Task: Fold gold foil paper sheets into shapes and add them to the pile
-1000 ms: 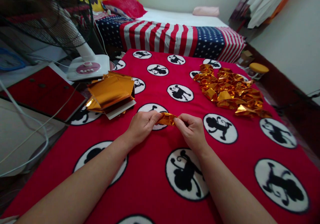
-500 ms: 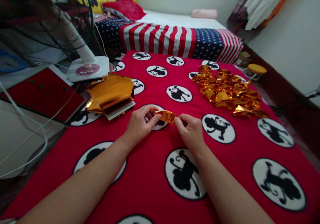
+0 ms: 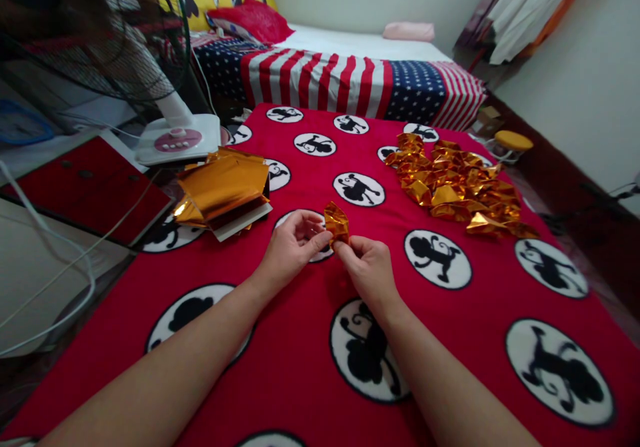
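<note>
A small folded piece of gold foil paper [image 3: 337, 222] stands upright above the red blanket. My right hand [image 3: 369, 264] pinches its lower end between thumb and fingers. Just left of the paper, my left hand [image 3: 295, 244] has its fingers curved and apart, with the thumb tip at the paper's lower left edge; whether it touches is hard to see. To the left lies a stack of flat gold foil sheets [image 3: 227, 184]. A heap of folded gold foil pieces [image 3: 450, 177] sits to the right.
A red blanket [image 3: 300, 327] with round monkey prints covers the surface under my hands. At the left are a fan [image 3: 175, 137], a red-topped box [image 3: 90, 180] and loose cables. A bed [image 3: 320, 77] stands at the back, a yellow stool [image 3: 514, 140] at the right.
The gold foil paper has turned from lying crosswise between both hands to upright. My left fingers have come off its left end, and my right hand has shifted left with it.
</note>
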Tool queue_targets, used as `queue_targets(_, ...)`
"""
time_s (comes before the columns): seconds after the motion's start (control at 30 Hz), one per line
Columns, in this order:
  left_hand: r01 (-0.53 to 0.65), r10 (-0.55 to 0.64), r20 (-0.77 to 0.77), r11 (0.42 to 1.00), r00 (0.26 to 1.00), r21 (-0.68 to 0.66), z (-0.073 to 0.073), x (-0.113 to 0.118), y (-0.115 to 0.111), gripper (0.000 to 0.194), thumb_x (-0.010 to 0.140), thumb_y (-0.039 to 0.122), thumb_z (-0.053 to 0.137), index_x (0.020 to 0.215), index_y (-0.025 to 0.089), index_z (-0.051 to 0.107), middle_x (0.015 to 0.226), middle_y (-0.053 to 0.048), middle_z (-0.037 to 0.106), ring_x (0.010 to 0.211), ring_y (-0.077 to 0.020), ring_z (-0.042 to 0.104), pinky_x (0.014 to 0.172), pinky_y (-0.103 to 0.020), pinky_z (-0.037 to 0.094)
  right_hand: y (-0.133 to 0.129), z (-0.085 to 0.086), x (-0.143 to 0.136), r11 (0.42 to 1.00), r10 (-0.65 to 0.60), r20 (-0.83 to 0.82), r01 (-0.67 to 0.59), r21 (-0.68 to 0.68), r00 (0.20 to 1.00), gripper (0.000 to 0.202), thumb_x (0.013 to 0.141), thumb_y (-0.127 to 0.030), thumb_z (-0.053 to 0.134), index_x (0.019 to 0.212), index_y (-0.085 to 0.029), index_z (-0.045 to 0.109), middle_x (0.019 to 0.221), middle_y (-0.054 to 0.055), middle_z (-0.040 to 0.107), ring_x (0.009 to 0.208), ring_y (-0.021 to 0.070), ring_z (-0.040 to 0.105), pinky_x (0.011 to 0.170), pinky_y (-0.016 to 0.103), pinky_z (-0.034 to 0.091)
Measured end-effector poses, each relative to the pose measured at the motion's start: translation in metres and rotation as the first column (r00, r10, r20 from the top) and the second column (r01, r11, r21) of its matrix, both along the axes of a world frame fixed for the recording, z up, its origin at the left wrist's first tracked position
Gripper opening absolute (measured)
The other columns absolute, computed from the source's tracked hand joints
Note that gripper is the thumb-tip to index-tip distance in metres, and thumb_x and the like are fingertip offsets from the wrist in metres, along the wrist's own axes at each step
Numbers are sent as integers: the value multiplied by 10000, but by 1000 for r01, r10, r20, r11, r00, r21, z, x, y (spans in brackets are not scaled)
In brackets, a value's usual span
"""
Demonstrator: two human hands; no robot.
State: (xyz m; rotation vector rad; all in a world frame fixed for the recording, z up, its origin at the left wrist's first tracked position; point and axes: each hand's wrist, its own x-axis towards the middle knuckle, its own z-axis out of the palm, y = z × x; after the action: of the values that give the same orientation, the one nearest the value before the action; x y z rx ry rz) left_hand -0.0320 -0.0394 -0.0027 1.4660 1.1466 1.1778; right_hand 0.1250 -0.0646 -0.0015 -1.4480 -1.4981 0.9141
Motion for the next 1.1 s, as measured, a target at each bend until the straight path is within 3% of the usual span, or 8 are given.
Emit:
queue_targets(0.1,57,-47,-191,997,981,49,0,4,-2,253,804,391,667,842,142,680,827,-60,697,760,-168,640,693,-262,513,0,2,-2,999,-5,-109,0,-45,994,364,824,-369,557,535,-191,428,485,-60,337,452,72,312,449,223,198)
queue_targets(0.2,53,-22,-269,993,963,109,4,7,-5,212,842,338,622,853,145,710,832,-55,715,758,-161,639,696,-252,493,0,2,-3,997,40,-171,-50,-54,985,336,828,-378,547,563,-179,492,496,-49,406,459,78,344,453,221,233)
queue_targets(0.37,0,88,-430,980,899,201,9,4,-6,154,843,246,583,811,155,702,705,-23,702,592,-119,581,594,-227,420,1,5,1,984,145,-79,-152,-91,986,282,800,-355,576,586,-172,559,505,-27,488,467,100,425,462,226,281)
queue_targets(0.47,27,192,-594,940,781,340,12,-2,-6,147,822,230,570,714,160,642,643,-23,642,565,-126,531,562,-249,360,3,9,6,998,47,-19,-48,-28,999,315,805,-433,620,635,-171,573,536,-24,508,488,103,446,467,223,299)
queue_targets(0.6,104,240,-711,909,661,404,16,-7,-7,110,811,200,542,712,173,580,710,-37,630,612,-140,532,591,-270,354,5,10,8,991,-69,-104,80,105,992,278,795,-406,667,950,-190,587,722,-21,590,516,94,489,477,211,345)
queue_targets(0.73,47,271,-641,900,718,434,18,-8,-5,76,828,204,536,781,177,589,747,-29,632,633,-139,543,612,-256,384,5,8,8,984,-96,-155,117,135,983,128,814,-311,620,847,-190,595,696,-19,586,513,91,478,479,213,353)
queue_targets(0.9,-72,278,-550,928,788,367,14,-9,0,188,887,297,536,770,169,609,729,-22,657,609,-126,546,605,-241,377,3,9,6,994,-96,-190,103,28,977,124,766,-292,635,727,-187,583,595,-28,569,460,96,479,436,217,351)
queue_targets(1.1,4,167,-710,973,684,232,12,-9,0,398,949,410,447,688,173,633,630,-33,636,548,-132,502,543,-273,254,5,7,7,994,-105,-233,99,-38,967,128,748,-307,633,741,-192,576,557,-39,567,404,105,488,385,218,345)
